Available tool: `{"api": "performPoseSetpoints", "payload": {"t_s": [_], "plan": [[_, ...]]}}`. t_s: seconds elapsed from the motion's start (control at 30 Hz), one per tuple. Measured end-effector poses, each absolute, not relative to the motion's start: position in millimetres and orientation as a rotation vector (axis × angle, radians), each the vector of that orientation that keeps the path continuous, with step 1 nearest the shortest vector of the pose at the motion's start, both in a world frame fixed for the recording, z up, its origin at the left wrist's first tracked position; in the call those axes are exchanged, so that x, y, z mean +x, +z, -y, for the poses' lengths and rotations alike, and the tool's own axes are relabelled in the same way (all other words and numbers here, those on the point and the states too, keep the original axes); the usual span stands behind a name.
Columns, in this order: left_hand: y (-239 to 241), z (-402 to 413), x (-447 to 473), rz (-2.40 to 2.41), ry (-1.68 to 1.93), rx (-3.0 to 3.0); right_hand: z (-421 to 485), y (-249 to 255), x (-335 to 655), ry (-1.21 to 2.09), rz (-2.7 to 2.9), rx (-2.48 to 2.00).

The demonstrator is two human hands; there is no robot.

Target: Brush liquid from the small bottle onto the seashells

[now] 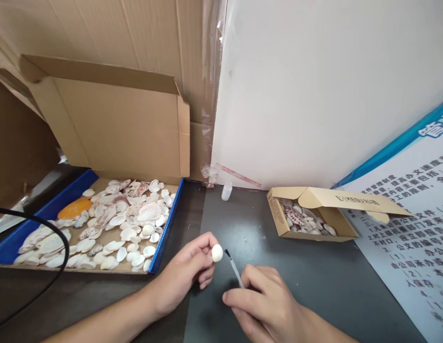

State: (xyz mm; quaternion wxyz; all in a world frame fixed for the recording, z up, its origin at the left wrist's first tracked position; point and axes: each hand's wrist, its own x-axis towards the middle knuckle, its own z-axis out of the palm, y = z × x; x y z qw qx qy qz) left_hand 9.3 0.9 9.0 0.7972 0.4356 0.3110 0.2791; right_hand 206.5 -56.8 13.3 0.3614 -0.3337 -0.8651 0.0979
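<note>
Between the thumb and fingers of my left hand [193, 264] is a small, rounded white seashell [217, 253]. My right hand [262, 302] grips a thin brush [236, 271] with a pale handle and a short dark tip. That tip points up and left, close to the shell, with a small gap between them. Farther back on the table stands a small whitish bottle [226, 191]. Whether it is capped cannot be made out.
At left, an open blue-edged cardboard box [167, 221] holds many shells and an orange piece [74, 208]. A smaller carton [278, 214] with shells stands at right. A black cable [66, 243] curves in front. A printed poster [403, 238] and white board [314, 95] border the dark table [314, 286].
</note>
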Motion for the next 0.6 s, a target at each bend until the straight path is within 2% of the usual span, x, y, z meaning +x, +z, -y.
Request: {"api": "performPoseSetpoints", "payload": {"t_s": [0.2, 0.6], "plan": [[9.8, -1.9, 10.6, -0.661, 0.594, 0.929, 57.5, 13.9, 205.2, 0.451, 2.243, -1.033], [6.3, -1.1, 9.6, -0.637, 0.571, 0.956, 65.4, 17.5, 201.9, 0.429, 2.260, -0.977]]}}
